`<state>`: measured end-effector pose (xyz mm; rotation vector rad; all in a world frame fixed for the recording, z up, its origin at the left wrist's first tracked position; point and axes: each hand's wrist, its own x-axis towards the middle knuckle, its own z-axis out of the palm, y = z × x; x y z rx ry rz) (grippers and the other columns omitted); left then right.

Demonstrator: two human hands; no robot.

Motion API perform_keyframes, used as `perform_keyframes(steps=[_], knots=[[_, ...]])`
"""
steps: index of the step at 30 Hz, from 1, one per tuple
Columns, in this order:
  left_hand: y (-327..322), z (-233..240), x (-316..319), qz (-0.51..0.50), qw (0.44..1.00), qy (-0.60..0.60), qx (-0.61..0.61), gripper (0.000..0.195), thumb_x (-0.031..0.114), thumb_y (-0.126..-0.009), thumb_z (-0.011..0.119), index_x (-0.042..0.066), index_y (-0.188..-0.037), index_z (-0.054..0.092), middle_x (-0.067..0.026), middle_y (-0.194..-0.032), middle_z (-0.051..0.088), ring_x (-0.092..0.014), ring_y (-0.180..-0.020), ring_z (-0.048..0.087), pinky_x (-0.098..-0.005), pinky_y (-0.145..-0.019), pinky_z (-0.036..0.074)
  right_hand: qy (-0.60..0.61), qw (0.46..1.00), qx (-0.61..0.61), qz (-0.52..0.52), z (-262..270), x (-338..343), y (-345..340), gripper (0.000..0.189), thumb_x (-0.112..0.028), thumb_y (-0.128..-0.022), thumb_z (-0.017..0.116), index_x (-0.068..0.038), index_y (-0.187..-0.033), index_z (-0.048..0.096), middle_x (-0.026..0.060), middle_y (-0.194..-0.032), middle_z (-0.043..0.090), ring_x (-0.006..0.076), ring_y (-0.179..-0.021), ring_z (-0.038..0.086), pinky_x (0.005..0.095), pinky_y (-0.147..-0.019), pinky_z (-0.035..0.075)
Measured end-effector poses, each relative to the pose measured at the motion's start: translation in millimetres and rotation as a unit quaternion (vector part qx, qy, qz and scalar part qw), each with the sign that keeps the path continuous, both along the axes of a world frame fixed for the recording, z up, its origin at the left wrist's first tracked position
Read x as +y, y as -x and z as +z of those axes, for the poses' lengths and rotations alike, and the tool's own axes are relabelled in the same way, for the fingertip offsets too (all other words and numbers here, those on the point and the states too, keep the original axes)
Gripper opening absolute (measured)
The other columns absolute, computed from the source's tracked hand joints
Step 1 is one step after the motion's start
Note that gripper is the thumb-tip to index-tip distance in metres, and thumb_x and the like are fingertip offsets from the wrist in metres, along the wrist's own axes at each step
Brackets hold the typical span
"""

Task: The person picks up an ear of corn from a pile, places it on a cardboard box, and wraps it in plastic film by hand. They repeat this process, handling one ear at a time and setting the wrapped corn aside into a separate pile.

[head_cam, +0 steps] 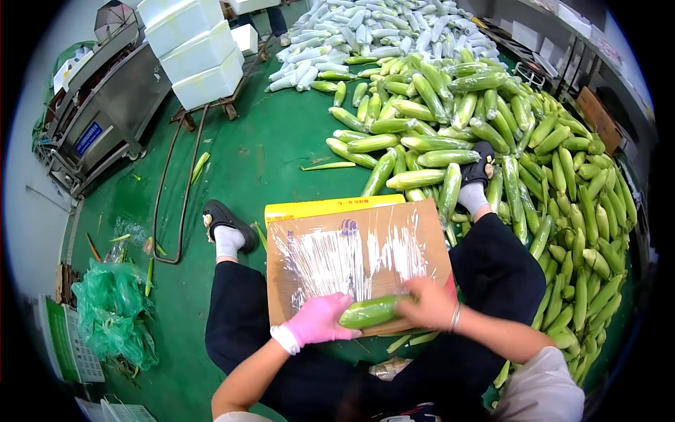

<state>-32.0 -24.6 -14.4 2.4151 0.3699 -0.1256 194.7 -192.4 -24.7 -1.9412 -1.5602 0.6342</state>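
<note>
An ear of corn in its green husk (373, 311), with a shine like plastic film, lies crosswise between my hands above the near part of a cardboard box (277, 264). My left hand (320, 319), in a pink glove with a white cuff, grips its left end. My bare right hand (430, 305), a little blurred, holds the other end. Clear plastic film (337, 258) covers much of the box top, and a yellow strip with writing (316, 208) runs along the far edge. Film-wrapped corn ears (448, 157) lie just beyond the box, around my right shoe.
Unwrapped husked corn (585, 237) is heaped at the right, and a pale wrapped pile (379, 26) lies at the back. White foam boxes (205, 68) stand on a metal cart (182, 211). Green plastic bags (113, 311) lie at the left. A co-worker's foot (285, 39) shows behind.
</note>
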Motion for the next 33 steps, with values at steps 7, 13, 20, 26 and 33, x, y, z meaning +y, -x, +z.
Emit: perform_keyframes(steps=[7,13,20,26,33], knots=[[-42,-9,26,0.150,0.935,-0.270,-0.174,0.069,0.040,-0.070,0.081,0.002,-0.122,0.056,-0.0193,-0.113,0.060,-0.038,-0.107,0.055,-0.0463,-0.092,0.044,-0.052,0.964,-0.259,0.030,3,124,-35,0.046,-0.035,-0.086,0.065,0.002,-0.113,0.059,0.0247,-0.113,0.056,0.0405,-0.105,0.054,0.0472,-0.092,0.044],[-72,-22,45,0.081,0.966,-0.184,-0.164,0.071,0.040,-0.061,0.088,0.003,-0.113,0.057,-0.0170,-0.101,0.062,-0.038,-0.087,0.064,-0.0443,-0.077,0.053,0.139,0.934,0.112,0.310,-74,219,-32,0.051,-0.041,-0.102,0.036,-0.005,-0.131,0.057,0.0172,-0.135,0.056,0.0301,-0.122,0.053,0.0404,-0.107,0.038],[-33,-19,-27,0.285,0.837,0.466,0.044,0.049,0.016,-0.086,0.068,-0.003,-0.129,0.054,-0.0096,-0.112,0.062,-0.015,-0.090,0.059,-0.0286,-0.075,0.051,-0.006,0.932,-0.043,0.359,-62,133,-16,0.054,-0.045,-0.096,0.044,0.001,-0.123,0.056,0.0227,-0.138,0.047,0.0357,-0.130,0.044,0.0515,-0.107,0.034],[4,4,-117,0.289,0.767,0.552,0.152,0.049,0.017,-0.085,0.068,-0.003,-0.128,0.055,-0.0104,-0.113,0.062,-0.016,-0.091,0.059,-0.0288,-0.075,0.051,-0.157,0.948,0.024,0.277,-73,104,-10,0.046,-0.040,-0.093,0.056,-0.004,-0.122,0.057,0.0174,-0.127,0.053,0.0313,-0.123,0.048,0.0492,-0.106,0.033],[11,43,-146,0.278,0.847,0.437,0.118,0.049,0.017,-0.083,0.068,-0.004,-0.126,0.056,-0.0113,-0.114,0.062,-0.016,-0.092,0.059,-0.0291,-0.076,0.051,0.043,0.960,0.276,0.026,-40,-93,-6,0.037,-0.034,-0.096,0.059,0.003,-0.095,0.065,0.0105,-0.086,0.067,0.0262,-0.079,0.064,0.0339,-0.075,0.050]])
